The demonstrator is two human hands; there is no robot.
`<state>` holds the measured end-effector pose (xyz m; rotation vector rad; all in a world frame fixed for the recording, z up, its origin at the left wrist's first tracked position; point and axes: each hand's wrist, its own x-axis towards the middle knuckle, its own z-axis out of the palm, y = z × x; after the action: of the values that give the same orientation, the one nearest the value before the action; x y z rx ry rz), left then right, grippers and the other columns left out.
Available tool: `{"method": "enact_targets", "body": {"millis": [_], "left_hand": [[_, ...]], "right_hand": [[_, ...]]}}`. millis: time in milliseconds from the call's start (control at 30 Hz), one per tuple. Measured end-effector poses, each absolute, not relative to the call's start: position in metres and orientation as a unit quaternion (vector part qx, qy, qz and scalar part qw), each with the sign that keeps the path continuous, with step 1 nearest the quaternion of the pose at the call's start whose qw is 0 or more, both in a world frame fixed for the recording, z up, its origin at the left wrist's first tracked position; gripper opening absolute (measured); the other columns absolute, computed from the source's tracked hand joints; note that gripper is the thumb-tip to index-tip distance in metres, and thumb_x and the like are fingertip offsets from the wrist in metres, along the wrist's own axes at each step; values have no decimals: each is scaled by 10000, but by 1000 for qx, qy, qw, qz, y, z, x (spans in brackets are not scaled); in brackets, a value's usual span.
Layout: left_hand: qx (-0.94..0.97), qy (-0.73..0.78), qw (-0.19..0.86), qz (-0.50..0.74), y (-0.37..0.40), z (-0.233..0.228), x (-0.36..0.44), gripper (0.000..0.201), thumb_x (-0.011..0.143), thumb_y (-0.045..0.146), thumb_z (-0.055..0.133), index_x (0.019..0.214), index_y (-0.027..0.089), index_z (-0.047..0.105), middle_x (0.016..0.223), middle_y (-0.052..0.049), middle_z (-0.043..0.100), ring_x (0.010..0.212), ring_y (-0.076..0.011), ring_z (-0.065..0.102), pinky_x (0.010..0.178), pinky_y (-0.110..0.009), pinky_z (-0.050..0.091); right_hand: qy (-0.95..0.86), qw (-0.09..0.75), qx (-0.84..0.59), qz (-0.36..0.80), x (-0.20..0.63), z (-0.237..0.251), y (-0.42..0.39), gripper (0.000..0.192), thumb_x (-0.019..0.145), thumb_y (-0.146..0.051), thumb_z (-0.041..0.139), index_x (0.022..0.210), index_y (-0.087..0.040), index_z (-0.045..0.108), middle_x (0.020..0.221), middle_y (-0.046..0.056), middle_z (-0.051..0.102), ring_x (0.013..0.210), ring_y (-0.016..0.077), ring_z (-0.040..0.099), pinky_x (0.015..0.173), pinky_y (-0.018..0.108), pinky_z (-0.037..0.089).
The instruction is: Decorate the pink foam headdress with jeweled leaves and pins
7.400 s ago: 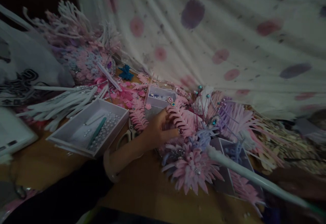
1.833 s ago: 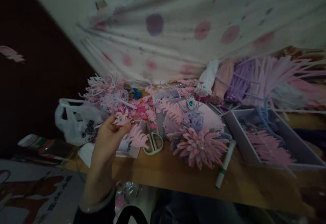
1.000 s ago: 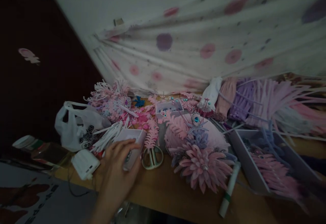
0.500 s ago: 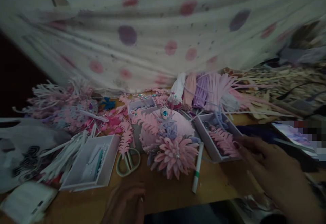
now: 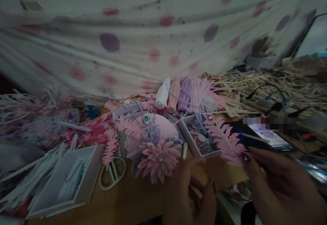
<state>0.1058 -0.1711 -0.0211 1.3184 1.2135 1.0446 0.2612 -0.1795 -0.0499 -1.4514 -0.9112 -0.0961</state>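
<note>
A pink feathery leaf spray (image 5: 226,141) with small gems near its tip is pinched by its base between the thumb and fingers of my right hand (image 5: 281,180). It is raised in front of a white box (image 5: 190,139) of beads and gems. Beside it on the left, my left hand (image 5: 190,191) hovers over the table's front edge, fingers loosely bent and apart, nothing visible in them. Just beyond that hand lies a pink fuzzy flower (image 5: 159,160) with pointed petals, against a pale pink rounded piece (image 5: 166,126) with a blue-gem ornament (image 5: 146,118).
Green-handled scissors (image 5: 112,175) and a white tray (image 5: 89,184) lie left. White fuzzy stems (image 5: 38,174) are heaped beyond them. Bundled coloured stems (image 5: 187,95) stand at the back before a dotted curtain (image 5: 133,61). A lit phone (image 5: 270,138) lies right.
My right hand has lifted the pink leaf spray out of the white box. My left hand has moved right, towards it. The view has turned to the right.
</note>
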Motion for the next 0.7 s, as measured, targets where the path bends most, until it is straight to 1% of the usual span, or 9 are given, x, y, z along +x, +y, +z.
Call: {"method": "enact_targets", "body": {"millis": [67,100,167,200,300,367,433,533,700], "left_hand": [[534,477,561,416,-159,-17,124,375,857,296,600,1231,278,628,829,-47,670,659,-162,605,573,-233,455],[535,453,576,419,-153,-17,131,426,870,307,586,1295,275,582,971,-74,684,747,-181,629,637,-257,478],[548,416,583,432,-144,-22,142,429,896,332,556,1316,247,566,1169,-111,656,897,-216,633,735,-296,485],[560,407,579,431,-141,-26,146,382,910,344,535,1268,228,601,1172,-114,658,919,-221,624,750,-302,479],[605,403,559,399,-136,-40,152,272,953,341,451,994,200,680,894,-67,688,811,-192,602,698,-279,442],[632,411,536,381,-135,-47,152,287,970,326,406,844,200,631,776,-34,646,735,-166,573,653,-263,410],[636,418,527,379,-136,-51,151,321,985,332,355,763,202,546,732,-23,610,675,-147,547,612,-252,394],[619,407,551,385,-138,-54,148,358,998,368,298,744,210,496,671,-16,583,590,-133,529,540,-236,384],[621,415,509,427,-153,-57,135,304,964,326,435,808,192,660,592,-4,624,521,-118,553,504,-216,394]], "right_hand": [[-405,666,-624,-49,255,-48,-183,204,823,-346,746,970,-214,695,923,47,665,777,185,624,745,311,480],[-407,670,-619,-51,253,-47,-184,177,830,-325,740,959,-214,691,923,43,662,785,183,625,762,311,489],[-415,675,-608,-50,250,-47,-186,134,834,-279,729,939,-212,680,899,34,661,774,177,633,773,308,510],[-422,677,-601,-52,250,-47,-186,122,832,-261,725,932,-210,676,885,29,662,765,171,637,770,299,520],[-441,672,-591,-64,252,-51,-187,108,839,-222,710,939,-206,670,872,14,661,761,142,639,757,246,524],[-445,678,-582,-63,254,-53,-188,116,847,-198,702,958,-203,668,894,12,664,785,127,643,772,218,522],[-442,688,-573,-62,255,-54,-187,121,844,-178,704,956,-198,666,905,12,667,808,121,651,796,206,524],[-433,694,-571,-68,254,-54,-186,123,838,-178,714,951,-192,667,898,12,666,806,116,652,801,199,526],[-418,696,-578,-79,253,-54,-186,96,840,-202,721,920,-180,674,869,18,665,776,125,650,778,216,533]]}}
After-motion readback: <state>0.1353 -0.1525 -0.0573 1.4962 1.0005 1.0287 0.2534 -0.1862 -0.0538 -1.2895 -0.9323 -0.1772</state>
